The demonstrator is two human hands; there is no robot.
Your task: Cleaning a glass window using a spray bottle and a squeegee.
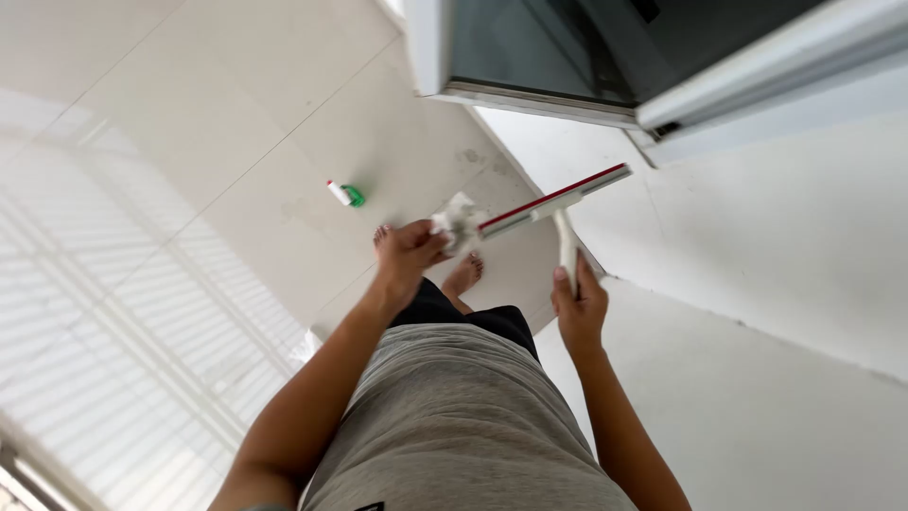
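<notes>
The squeegee (553,201) was held out in front of the person's body, above the tiled floor (236,114). Its long blade, white with a red strip along the edge, ran slantwise from lower left to upper right, and its white handle dropped down from the middle of the blade. The right hand (579,308) was closed around the lower end of that handle, fingers wrapped about it and the thumb lying up along it. At the blade's lower left end a crumpled white cloth (456,223) was pressed against the strip. The left hand (409,254) gripped that cloth, fingers curled shut around it, so the hand sat just beside the blade's end and a little below it. The two hands were thus near each other, the left at the blade's tip and the right under its middle.

Below the hands showed the person's grey shirt (454,416) and dark shorts, and beneath those two bare feet on the floor. Farther off on the tiles, well apart from the hands, lay a small green bottle with a white top (346,194). At the upper right stood a dark glass pane in a white frame (567,47), beside a white wall (776,284).
</notes>
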